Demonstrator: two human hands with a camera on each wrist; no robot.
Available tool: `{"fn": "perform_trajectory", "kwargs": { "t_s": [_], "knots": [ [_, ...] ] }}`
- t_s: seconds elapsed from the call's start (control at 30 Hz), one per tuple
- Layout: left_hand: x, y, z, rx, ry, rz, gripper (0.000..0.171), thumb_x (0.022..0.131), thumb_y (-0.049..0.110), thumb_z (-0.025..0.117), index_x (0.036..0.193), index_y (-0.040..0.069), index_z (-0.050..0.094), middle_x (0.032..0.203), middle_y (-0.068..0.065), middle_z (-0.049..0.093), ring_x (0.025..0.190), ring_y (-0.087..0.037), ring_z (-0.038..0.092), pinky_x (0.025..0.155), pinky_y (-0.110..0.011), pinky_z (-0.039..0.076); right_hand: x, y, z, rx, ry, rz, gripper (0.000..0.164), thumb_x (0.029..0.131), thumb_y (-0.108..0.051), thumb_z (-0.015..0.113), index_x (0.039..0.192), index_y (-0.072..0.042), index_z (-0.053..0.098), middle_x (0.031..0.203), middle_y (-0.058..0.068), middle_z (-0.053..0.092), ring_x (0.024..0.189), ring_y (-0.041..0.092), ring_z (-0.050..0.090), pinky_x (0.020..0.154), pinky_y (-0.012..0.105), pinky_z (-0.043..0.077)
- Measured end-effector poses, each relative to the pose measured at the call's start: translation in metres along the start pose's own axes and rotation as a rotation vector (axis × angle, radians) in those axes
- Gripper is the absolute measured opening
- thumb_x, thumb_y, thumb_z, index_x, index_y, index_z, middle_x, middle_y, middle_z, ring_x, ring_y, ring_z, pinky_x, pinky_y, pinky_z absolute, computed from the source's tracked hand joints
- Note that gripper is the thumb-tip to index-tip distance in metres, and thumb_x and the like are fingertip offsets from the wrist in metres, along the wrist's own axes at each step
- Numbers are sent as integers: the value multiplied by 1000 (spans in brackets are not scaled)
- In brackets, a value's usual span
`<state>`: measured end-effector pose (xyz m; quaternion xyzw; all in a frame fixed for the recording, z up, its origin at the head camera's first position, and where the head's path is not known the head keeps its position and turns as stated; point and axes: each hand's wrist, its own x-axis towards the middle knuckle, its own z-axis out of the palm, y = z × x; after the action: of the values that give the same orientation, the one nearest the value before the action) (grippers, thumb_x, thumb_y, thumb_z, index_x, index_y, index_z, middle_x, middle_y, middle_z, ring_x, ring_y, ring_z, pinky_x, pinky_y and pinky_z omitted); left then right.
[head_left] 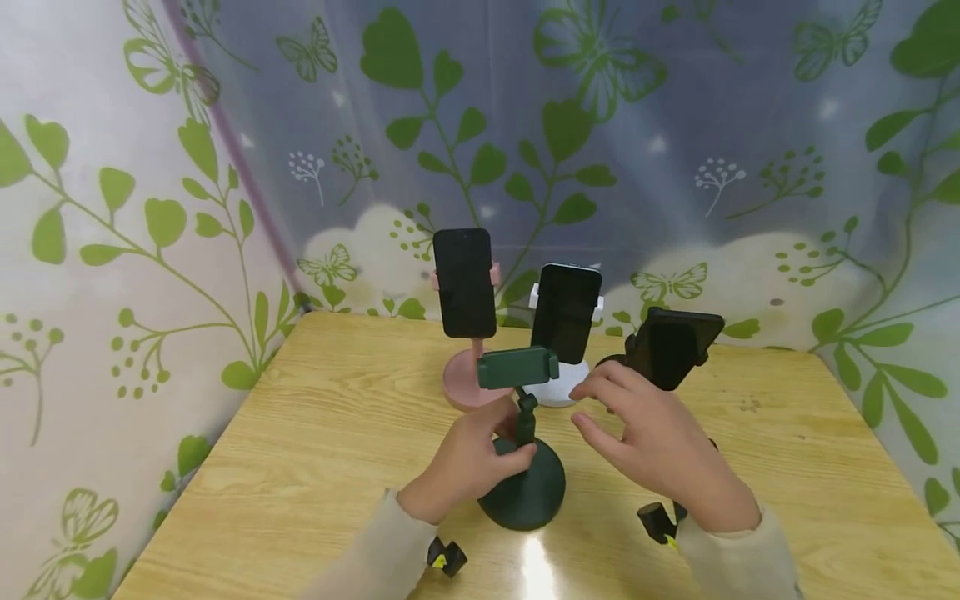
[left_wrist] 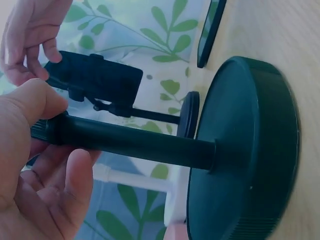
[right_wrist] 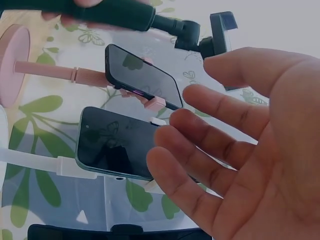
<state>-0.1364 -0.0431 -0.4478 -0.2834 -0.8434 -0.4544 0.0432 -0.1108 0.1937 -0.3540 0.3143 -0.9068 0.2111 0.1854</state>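
A dark green phone stand (head_left: 534, 497) with a round base stands on the table, its clamp (head_left: 517, 367) holding no phone. My left hand (head_left: 468, 458) grips the stand's post. The left wrist view shows the thumb (left_wrist: 47, 100) and fingers around the ribbed collar at the top of the post (left_wrist: 135, 140). My right hand (head_left: 660, 429) hovers to the right of the stand with fingers spread and holding nothing. In the right wrist view, its fingertips are near the green clamp (right_wrist: 220, 32).
Behind stand a pink stand (head_left: 459, 379) with a phone (head_left: 465, 283), a white stand (head_left: 558, 392) with a phone (head_left: 567, 312), and a black stand with a phone (head_left: 671, 346). Another phone (left_wrist: 212, 30) lies on the wooden table (head_left: 337, 433). A patterned curtain (head_left: 487, 192) hangs behind.
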Motion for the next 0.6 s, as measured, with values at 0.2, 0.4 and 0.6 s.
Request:
{"fn": "perform_trajectory", "kwargs": {
  "t_s": [0.2,0.4,0.6],
  "knots": [
    [-19,-2,-20,77,19,-54,22,85,36,67,102,27,56,90,16,60,81,-3,60,76,-33,52,0,-3,1,-5,-8,-6,17,86,-27,68,102,-26,64,96,-15,52,76,-2,50,63,22,47],
    [-36,-18,-46,86,68,-66,21,86,37,67,103,30,56,88,17,61,80,-8,65,72,-39,53,-1,-6,6,-19,-45,-23,16,88,-29,67,103,-26,62,100,-15,53,72,-1,47,58,19,43],
    [-41,-34,-74,172,149,-127,20,86,39,68,98,28,55,84,16,60,79,-8,65,69,-35,52,-2,-6,8,-33,-63,-31,16,88,-29,66,102,-25,62,102,-14,53,74,0,48,59,20,44]
  ]
}}
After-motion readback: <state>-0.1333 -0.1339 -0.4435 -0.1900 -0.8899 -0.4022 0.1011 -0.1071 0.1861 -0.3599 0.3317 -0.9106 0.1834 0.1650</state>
